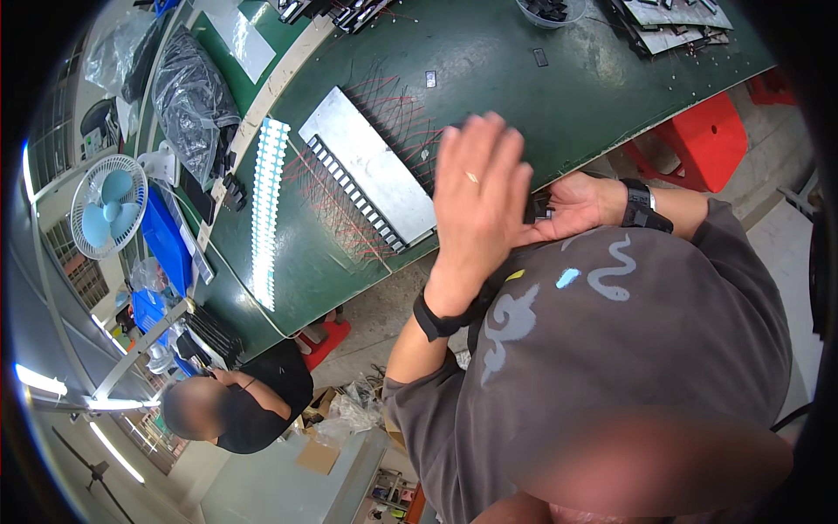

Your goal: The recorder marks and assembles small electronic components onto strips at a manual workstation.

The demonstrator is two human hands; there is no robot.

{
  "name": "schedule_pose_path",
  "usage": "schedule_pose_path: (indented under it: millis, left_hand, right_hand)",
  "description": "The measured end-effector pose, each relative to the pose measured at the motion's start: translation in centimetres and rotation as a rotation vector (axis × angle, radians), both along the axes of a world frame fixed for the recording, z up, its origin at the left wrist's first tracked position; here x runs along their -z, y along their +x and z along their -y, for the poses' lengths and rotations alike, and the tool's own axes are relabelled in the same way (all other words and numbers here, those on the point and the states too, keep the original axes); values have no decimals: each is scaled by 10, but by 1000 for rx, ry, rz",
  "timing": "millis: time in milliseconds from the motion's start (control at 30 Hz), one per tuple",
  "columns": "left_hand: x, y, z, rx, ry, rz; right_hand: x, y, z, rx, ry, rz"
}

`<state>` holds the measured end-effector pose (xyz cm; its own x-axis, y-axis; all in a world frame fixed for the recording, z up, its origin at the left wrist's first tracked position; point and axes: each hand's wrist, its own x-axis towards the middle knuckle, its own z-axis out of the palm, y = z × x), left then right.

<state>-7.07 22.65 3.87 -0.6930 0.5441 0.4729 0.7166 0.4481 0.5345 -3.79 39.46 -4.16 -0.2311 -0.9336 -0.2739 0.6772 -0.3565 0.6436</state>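
Note:
My left hand is raised at the table's near edge, its fingers stretched out and nothing seen in its grasp. Behind it, my right hand is turned palm up and holds several small black parts; its fingertips are partly hidden by the left hand. A silvery metal plate lies left of my left hand. Along the plate's left edge runs a row of small black-and-white pieces. Thin red and black wires spread out on both sides of the plate.
A long white toothed strip lies farther left on the green table. Two small dark rectangular pieces, one of them a module, sit toward the back. A clear bowl, a fan, red stools and a seated person surround it.

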Motion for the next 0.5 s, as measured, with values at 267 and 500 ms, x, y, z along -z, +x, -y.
schedule_pose_path:
  millis: [267, 500]
  left_hand:
    - [4, 13, 5, -76, -335, 76]
    - [15, 39, 23, 307, -147, 141]
  right_hand:
    - [10, 4, 3, -3, 183, -155]
    - [27, 2, -1, 27, -21, -156]
